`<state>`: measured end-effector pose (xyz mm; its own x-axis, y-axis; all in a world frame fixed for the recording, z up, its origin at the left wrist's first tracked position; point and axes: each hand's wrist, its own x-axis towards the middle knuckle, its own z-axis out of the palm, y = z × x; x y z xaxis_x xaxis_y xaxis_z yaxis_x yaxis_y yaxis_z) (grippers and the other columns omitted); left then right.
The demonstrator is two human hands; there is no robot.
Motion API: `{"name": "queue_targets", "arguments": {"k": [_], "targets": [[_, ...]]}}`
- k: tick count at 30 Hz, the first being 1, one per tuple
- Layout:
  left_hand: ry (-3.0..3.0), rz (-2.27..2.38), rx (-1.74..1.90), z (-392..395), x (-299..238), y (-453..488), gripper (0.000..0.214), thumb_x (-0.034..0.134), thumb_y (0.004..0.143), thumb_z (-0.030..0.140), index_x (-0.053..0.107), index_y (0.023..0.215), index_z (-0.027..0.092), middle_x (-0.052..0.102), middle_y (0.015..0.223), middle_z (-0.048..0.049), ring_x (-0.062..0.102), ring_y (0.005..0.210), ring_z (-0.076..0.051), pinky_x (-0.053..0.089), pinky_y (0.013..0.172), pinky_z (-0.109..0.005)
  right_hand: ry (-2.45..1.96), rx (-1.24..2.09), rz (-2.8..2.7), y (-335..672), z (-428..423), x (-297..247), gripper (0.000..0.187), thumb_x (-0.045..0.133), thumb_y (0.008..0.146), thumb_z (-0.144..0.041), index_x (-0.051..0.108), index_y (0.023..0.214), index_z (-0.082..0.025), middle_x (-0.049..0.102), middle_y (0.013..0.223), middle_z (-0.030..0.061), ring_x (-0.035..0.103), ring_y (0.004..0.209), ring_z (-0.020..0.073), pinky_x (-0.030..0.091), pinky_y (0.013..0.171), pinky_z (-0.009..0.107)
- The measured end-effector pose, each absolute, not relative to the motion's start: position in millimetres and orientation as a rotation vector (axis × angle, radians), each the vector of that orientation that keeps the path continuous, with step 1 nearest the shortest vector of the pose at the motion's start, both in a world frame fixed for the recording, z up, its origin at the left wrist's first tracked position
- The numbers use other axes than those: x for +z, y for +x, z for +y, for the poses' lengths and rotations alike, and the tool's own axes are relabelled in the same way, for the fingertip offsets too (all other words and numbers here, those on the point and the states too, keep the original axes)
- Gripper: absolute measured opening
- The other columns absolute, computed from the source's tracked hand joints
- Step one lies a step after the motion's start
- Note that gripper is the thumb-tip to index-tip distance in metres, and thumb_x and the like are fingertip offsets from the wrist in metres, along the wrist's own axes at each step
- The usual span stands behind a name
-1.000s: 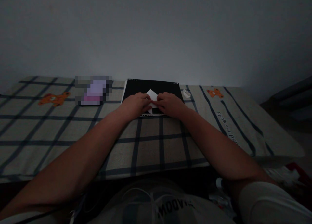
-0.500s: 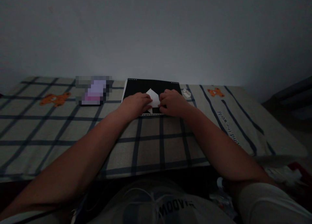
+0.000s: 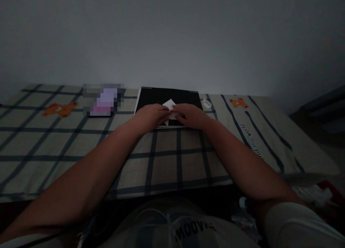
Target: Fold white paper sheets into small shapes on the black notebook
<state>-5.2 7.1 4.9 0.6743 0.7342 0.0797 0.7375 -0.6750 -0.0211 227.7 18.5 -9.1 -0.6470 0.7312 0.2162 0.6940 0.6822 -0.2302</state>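
A small folded piece of white paper (image 3: 169,103) lies on a black pad with a perforated edge (image 3: 167,92), its pointed top facing the wall. My left hand (image 3: 152,115) holds the paper from the left, fingers on its left part and middle. From the right, my right hand (image 3: 192,115) presses it with the forefinger stretched across, the fingertips close to those of my left hand. My hands hide much of the paper's sides. Just right of the pad sits a small whitish folded paper piece (image 3: 207,103).
A phone with a lit, blurred screen (image 3: 104,102) stands left of the pad. The checked cloth (image 3: 164,161) with orange bear prints covers the table, which meets a plain wall (image 3: 172,39). Below the table's right front are a transparent bottle (image 3: 244,205) and crumpled white material (image 3: 314,194).
My right hand has moved left over the paper, its fingers now stretched out and meeting my left fingertips. The paper's top point has shifted slightly right.
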Motion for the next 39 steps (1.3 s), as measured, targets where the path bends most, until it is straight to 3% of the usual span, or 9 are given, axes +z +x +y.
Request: {"name": "queue_targets", "arguments": {"k": [6, 11, 16, 23, 28, 35, 39], "targets": [[-2.769, -1.294, -0.159, 6, 4, -4, 0.042, 0.041, 0.11, 0.038, 0.074, 0.13, 0.022, 0.071, 0.142, -0.0075, 0.063, 0.132, -0.028, 0.046, 0.109, -0.043, -1.226, 0.178, -2.59, 226, 14, -2, 0.042, 0.054, 0.099, -0.023, 0.073, 0.137, -0.019, 0.079, 0.117, 0.0119, 0.068, 0.105, 0.0256, 0.046, 0.094, 0.037], [-2.685, -1.383, -0.173, 4, 5, -5, 0.035, 0.051, 0.107, 0.036, 0.076, 0.127, 0.022, 0.071, 0.14, -0.0076, 0.06, 0.131, -0.03, 0.048, 0.103, -0.043, -1.159, 0.279, -2.554, 225, 12, 1, 0.038, 0.057, 0.096, -0.022, 0.08, 0.127, -0.023, 0.082, 0.115, 0.0069, 0.072, 0.103, 0.023, 0.047, 0.094, 0.035], [-2.699, -1.377, -0.166, 7, 3, -7, 0.035, 0.049, 0.107, 0.034, 0.075, 0.127, 0.023, 0.073, 0.137, -0.0062, 0.062, 0.126, -0.03, 0.049, 0.099, -0.043, -1.122, 0.403, -2.474, 228, 17, -1, 0.038, 0.055, 0.097, -0.023, 0.079, 0.127, -0.022, 0.082, 0.106, 0.0055, 0.071, 0.091, 0.0198, 0.048, 0.087, 0.032], [-2.816, -1.328, -0.172, 13, 2, -13, 0.04, 0.047, 0.105, 0.032, 0.074, 0.133, 0.021, 0.072, 0.141, -0.0072, 0.064, 0.127, -0.027, 0.049, 0.107, -0.042, -1.219, 0.114, -2.446, 239, 31, -10, 0.045, 0.065, 0.095, -0.025, 0.07, 0.139, -0.017, 0.071, 0.13, 0.0155, 0.061, 0.119, 0.0287, 0.046, 0.101, 0.041], [-2.802, -1.311, -0.192, 10, 4, -11, 0.041, 0.047, 0.104, 0.034, 0.075, 0.131, 0.022, 0.073, 0.139, -0.0075, 0.066, 0.125, -0.028, 0.051, 0.105, -0.043, -1.321, 0.136, -2.499, 239, 36, -12, 0.031, 0.06, 0.1, -0.025, 0.079, 0.124, -0.019, 0.075, 0.121, 0.0139, 0.063, 0.112, 0.0276, 0.046, 0.1, 0.041], [-2.719, -1.364, -0.186, 7, 5, -8, 0.039, 0.049, 0.105, 0.034, 0.077, 0.127, 0.018, 0.071, 0.141, -0.0091, 0.062, 0.128, -0.031, 0.052, 0.103, -0.045, -1.2, 0.182, -2.498, 236, 35, -13, 0.032, 0.066, 0.094, -0.023, 0.08, 0.122, -0.016, 0.078, 0.107, 0.0108, 0.065, 0.101, 0.0241, 0.045, 0.094, 0.037], [-2.658, -1.371, -0.22, 9, 3, -11, 0.037, 0.051, 0.105, 0.034, 0.08, 0.122, 0.019, 0.074, 0.129, -0.0104, 0.061, 0.123, -0.032, 0.052, 0.099, -0.045, -1.132, 0.205, -2.497, 233, 31, -14, 0.024, 0.067, 0.093, -0.024, 0.083, 0.109, -0.018, 0.079, 0.101, 0.0084, 0.064, 0.097, 0.0228, 0.044, 0.091, 0.035]]}}
